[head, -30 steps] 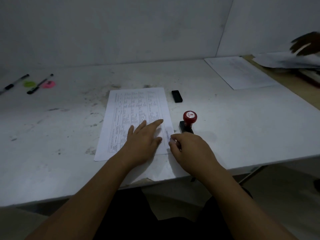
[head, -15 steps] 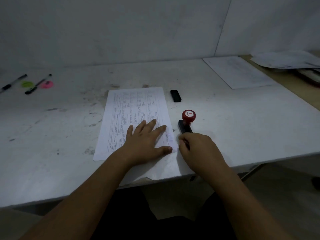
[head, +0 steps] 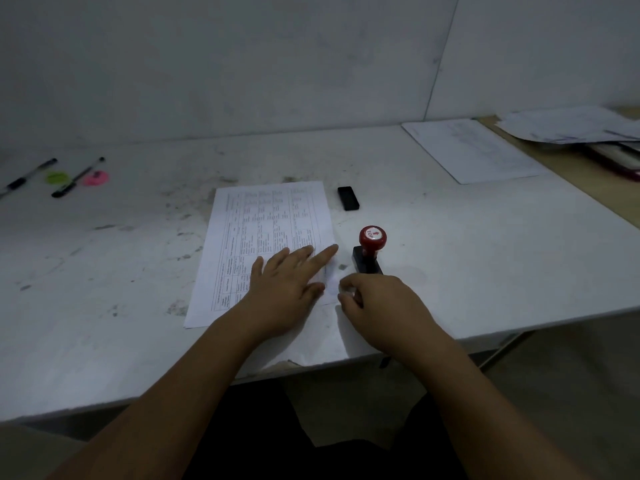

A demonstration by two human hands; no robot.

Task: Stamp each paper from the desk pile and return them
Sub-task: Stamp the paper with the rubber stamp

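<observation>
A printed sheet with a table (head: 263,233) lies flat on the white desk (head: 467,258) in front of me. My left hand (head: 287,282) rests on its lower right part with straight, spread fingers. My right hand (head: 377,306) is at the sheet's lower right corner, its curled fingertips pinching the paper's edge. A stamp with a red knob and black base (head: 370,251) stands upright just beyond my right hand, apart from it. A loose pile of papers (head: 568,126) lies at the far right.
A small black block (head: 348,198) lies beyond the stamp. A single sheet (head: 474,150) lies at the back right. Two black pens (head: 78,177) and green and pink round stickers lie at the far left. The desk's front edge runs just under my wrists.
Another person's hand over the far-right pile has left the view. My left hand slid a little right on the sheet. My right hand stays at the sheet's corner.
</observation>
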